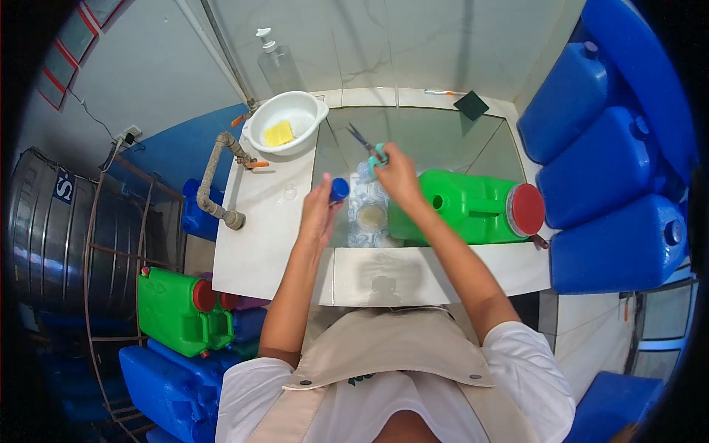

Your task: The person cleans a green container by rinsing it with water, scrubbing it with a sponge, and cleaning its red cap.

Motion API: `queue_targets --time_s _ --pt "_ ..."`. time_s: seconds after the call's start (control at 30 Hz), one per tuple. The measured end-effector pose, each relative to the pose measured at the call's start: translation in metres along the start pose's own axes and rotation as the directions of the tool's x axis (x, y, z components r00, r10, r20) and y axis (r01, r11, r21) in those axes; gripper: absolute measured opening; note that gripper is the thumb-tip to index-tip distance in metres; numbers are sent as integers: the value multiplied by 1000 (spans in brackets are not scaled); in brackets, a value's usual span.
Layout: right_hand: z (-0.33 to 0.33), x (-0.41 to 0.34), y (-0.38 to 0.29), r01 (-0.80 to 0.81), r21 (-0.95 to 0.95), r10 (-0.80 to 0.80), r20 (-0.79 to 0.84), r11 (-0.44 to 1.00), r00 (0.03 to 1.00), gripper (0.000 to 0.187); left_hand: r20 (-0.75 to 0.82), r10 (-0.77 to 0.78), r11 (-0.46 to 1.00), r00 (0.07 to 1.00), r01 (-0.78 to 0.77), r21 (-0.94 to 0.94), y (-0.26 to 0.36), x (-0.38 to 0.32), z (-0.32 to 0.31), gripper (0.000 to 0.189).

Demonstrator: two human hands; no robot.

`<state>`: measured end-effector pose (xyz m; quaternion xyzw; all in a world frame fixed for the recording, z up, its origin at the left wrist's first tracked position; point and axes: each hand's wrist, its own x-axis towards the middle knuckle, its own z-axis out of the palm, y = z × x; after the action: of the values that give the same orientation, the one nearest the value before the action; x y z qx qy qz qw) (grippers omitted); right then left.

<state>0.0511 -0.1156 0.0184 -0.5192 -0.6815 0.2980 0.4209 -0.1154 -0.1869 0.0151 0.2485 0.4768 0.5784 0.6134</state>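
Note:
My left hand (318, 210) holds a small blue cap (339, 190) between thumb and fingers, over the left part of a tiled basin. In my right hand (399, 174) are scissors (363, 138) with teal handles, their blades pointing away to the upper left. A green plastic jerrycan (460, 191) lies on its side in the basin, partly behind my right forearm. Its wide red lid (527, 209) faces right, and a small round opening (439, 202) shows on its upper side. Left of the jerrycan is a blue-and-white patterned material (363, 194); I cannot tell what it is.
A white plastic basin (285, 141) with a yellow sponge (278, 133) stands on the ledge near a pump bottle (277, 66) and a pipe (207, 183). A toothbrush (443, 92) and dark green scouring pad (471, 105) lie behind. Blue jerrycans (606, 166) crowd the right.

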Motion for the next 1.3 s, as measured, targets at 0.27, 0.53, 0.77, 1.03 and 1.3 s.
queue_targets --time_s 0.27,0.53,0.77,1.03,1.3 --pt "-145 64 94 -26 -682 -45 -87 731 995 22 158 585 -269 796 6 963 10 0 -132 14" --pt "-307 -3 180 -480 -425 457 -162 768 875 41 219 555 -412 803 37 910 14 5 -151 14" --pt "-252 -52 114 -183 -195 160 -127 964 979 38 311 699 121 644 -534 837 -6 20 -22 27" --pt "-88 -81 36 -92 -21 87 -186 996 979 32 468 513 558 719 -694 455 -84 31 101 26" --pt "-60 -53 37 -2 66 10 -123 998 992 42 159 521 672 838 -518 529 -104 -1 82 33"
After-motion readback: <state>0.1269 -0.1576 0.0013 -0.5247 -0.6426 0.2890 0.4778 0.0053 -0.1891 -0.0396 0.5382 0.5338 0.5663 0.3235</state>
